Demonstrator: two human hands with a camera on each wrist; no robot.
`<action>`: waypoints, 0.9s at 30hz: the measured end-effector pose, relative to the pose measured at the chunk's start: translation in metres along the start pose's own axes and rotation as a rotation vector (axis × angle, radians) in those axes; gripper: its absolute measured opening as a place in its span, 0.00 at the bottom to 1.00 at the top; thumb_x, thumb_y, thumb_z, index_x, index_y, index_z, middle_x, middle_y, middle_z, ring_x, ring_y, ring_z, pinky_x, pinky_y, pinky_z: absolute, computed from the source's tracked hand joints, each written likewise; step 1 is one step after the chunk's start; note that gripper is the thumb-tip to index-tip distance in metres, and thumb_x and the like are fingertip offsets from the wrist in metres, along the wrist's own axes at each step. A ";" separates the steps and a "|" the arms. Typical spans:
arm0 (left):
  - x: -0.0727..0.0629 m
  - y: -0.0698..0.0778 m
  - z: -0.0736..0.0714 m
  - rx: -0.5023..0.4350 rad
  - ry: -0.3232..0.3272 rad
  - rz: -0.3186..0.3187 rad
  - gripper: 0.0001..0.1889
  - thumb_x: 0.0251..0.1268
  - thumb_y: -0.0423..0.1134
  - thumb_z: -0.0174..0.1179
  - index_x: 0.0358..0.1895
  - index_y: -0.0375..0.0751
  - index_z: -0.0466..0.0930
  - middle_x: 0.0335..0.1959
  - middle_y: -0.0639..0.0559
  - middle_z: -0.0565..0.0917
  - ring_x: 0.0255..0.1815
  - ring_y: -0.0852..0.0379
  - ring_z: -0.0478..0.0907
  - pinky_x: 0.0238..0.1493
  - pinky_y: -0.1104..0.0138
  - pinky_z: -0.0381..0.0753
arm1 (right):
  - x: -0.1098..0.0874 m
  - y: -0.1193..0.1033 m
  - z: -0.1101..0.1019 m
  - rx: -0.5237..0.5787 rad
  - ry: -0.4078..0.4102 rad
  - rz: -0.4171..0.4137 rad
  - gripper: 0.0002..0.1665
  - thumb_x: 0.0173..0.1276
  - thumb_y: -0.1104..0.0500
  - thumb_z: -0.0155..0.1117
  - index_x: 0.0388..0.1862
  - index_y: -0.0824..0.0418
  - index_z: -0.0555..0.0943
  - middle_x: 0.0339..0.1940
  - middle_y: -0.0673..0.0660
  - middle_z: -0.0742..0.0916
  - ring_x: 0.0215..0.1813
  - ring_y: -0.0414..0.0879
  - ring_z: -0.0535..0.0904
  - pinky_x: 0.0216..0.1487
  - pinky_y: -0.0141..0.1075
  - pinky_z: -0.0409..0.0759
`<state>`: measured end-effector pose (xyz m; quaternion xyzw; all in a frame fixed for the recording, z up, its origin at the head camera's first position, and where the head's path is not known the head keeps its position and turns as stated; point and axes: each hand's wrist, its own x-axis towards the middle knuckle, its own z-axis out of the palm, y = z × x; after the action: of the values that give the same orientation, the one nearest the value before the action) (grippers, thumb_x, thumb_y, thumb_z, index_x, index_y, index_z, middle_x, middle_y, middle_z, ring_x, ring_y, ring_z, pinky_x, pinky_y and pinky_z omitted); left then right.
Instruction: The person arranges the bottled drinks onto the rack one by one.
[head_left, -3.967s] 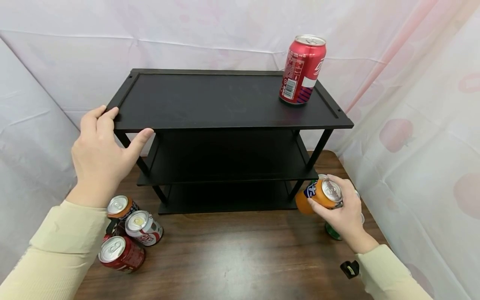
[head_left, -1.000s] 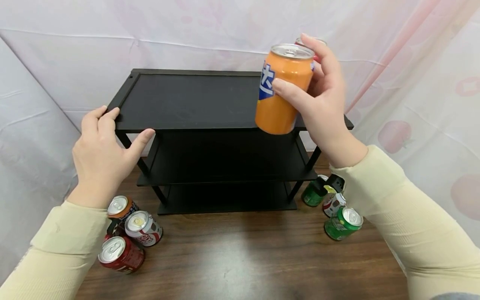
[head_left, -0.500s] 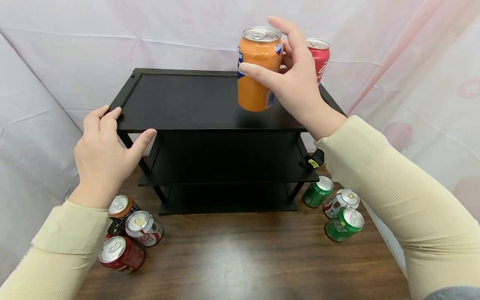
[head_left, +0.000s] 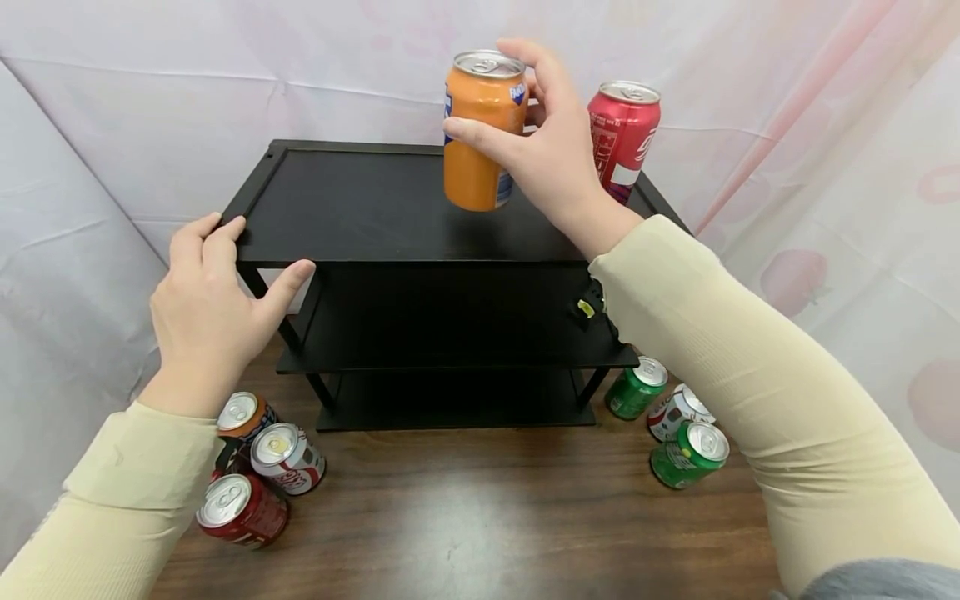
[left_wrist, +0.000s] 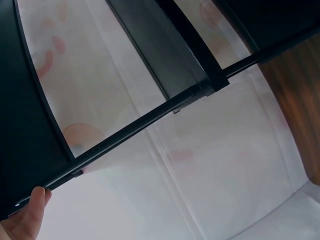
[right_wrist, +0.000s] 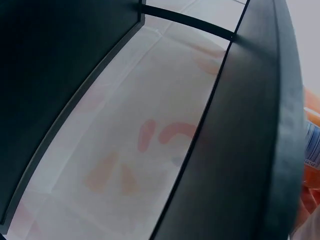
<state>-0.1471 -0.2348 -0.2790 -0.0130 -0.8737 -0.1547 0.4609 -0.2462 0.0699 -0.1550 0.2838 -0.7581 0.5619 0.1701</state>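
My right hand (head_left: 551, 150) grips an orange Fanta can (head_left: 483, 133), thumb in front and fingers behind. The can is upright over the middle of the black three-tier rack's (head_left: 352, 204) top board, its base seemingly a little above it. A strip of that can with its barcode (right_wrist: 313, 145) shows at the right edge of the right wrist view. Just right of the hand, a red Coca-Cola can (head_left: 618, 137) stands on the top board, partly covered by hand and wrist. My left hand (head_left: 213, 292) holds the rack's front left corner, fingers over the side edge and thumb at the front.
On the wooden table (head_left: 450, 517), left of the rack, stand an orange can (head_left: 243, 421), a white-and-red can (head_left: 296, 467) and a dark red can (head_left: 251, 517). To its right are two green cans, one nearer (head_left: 678, 462), and a white can (head_left: 671, 412) partly behind the sleeve.
My right hand picked up the Fanta can from the table at right, raised it over the rack and moved it left across the top board. My left hand stays at the corner.
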 end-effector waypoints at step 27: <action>0.000 0.000 0.003 -0.004 0.009 0.001 0.47 0.58 0.73 0.57 0.63 0.31 0.75 0.63 0.32 0.75 0.35 0.24 0.77 0.26 0.35 0.71 | 0.004 0.031 0.017 0.054 0.094 -0.049 0.43 0.56 0.60 0.77 0.69 0.58 0.68 0.56 0.56 0.80 0.53 0.46 0.80 0.58 0.34 0.81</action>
<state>-0.1496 -0.2340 -0.2801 -0.0136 -0.8713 -0.1562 0.4650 -0.2676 0.0588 -0.1811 0.2803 -0.7267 0.5905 0.2114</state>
